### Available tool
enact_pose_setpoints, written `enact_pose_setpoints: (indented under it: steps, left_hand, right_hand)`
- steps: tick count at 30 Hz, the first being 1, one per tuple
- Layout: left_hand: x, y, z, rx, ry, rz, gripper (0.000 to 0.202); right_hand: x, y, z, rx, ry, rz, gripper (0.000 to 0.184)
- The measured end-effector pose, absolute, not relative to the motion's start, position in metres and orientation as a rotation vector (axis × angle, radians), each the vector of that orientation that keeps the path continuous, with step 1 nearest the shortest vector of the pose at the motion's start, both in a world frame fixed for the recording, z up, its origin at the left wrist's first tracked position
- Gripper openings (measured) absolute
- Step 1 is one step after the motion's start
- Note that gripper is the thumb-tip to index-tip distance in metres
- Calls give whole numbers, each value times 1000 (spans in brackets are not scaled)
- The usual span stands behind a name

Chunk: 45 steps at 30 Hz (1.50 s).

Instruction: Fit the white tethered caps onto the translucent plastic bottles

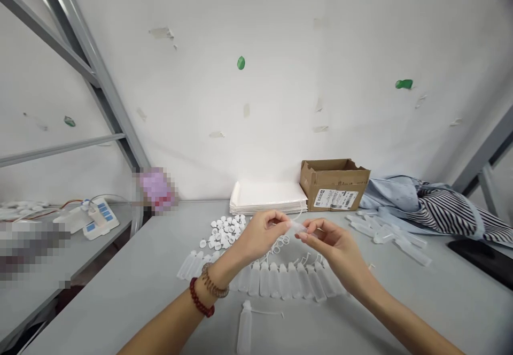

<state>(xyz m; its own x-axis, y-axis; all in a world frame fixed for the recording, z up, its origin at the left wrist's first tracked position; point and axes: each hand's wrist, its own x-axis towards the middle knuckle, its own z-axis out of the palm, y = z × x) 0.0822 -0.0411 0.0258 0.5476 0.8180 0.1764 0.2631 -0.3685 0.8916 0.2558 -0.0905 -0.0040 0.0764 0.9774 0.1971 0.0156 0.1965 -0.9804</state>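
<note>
My left hand [267, 233] and my right hand [327, 237] meet above the table, both closed on one small translucent plastic bottle [297, 227]. Fingertips of the left pinch one end of it, and the right grips the other end. A thin white strand rises from it. Below the hands a row of similar translucent bottles [284, 281] lies side by side, several with thin straps at their necks. One more bottle [245, 329] with a strap lies nearer to me. White caps [224, 231] are heaped left of my hands, and white ring straps [280, 242] lie just beneath them.
A stack of white padded envelopes [268, 197] and an open cardboard box [335, 186] stand against the wall. Loose translucent bottles [390, 234] lie at right, beside striped fabric [451, 210] and a black object [483, 261]. A power strip [101, 220] sits on the left table.
</note>
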Motion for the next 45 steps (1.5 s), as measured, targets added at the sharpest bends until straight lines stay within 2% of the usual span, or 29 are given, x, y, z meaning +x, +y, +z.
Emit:
enact_pose_setpoints:
  steps: [7, 25, 29, 32, 34, 36, 41, 43, 45]
  left_hand:
    - [65, -49, 6, 1592, 818, 958, 19]
    - [62, -56, -1, 1572, 799, 824, 22]
    - [63, -63, 1, 1631, 750, 814, 18]
    - [64, -71, 6, 1772, 736, 889, 17]
    - [63, -77, 9, 1939, 761, 904, 17]
    - [61, -82, 11, 2153, 770, 934, 22]
    - [59, -97, 10, 2733, 763, 1021, 54]
    - [62, -102, 6, 2856, 834, 1016, 59]
    - [63, -106, 0, 2889, 894, 1069, 55]
  right_hand:
    - [236, -93, -20, -1057, -1360, 911, 26]
    - [228, -107, -23, -978, -1128, 1181, 28]
    - [229, -109, -23, -917, -1035, 1315, 40]
    - [231, -110, -20, -810, -1004, 1497, 52]
    - [232, -111, -18, -751, -1034, 1579, 53]
    - [233, -112, -15, -726, -1045, 1598, 48]
    - [232, -115, -12, -725, -1019, 1603, 35]
    - [230, -117, -12, -716, -1012, 1626, 30]
    - [227, -119, -15, -707, -998, 1658, 26]
